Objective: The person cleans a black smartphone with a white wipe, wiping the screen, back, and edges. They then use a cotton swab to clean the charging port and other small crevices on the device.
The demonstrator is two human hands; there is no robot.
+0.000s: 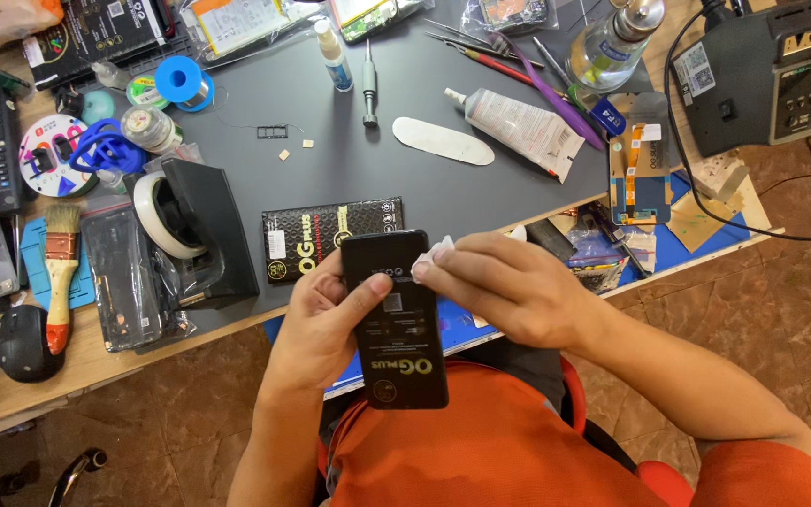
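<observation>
Left hand (316,324) grips the black phone (396,324) by its left edge, thumb lying across the face, held over the lap (orange clothing below). Right hand (509,286) pinches a small white wipe (434,255) against the phone's top right corner. Just beyond the hands, a black flat packet (316,239) lies on the grey mat (396,174); tape dispenser (194,230) further left.

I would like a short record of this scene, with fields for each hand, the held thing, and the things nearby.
left hand: grips the flat black rectangular panel from its left side
right hand: presses a small white wipe on the panel's upper edge
surface: grey work mat
nearby: black flat box with yellow print, black tape dispenser, white glue tube
</observation>
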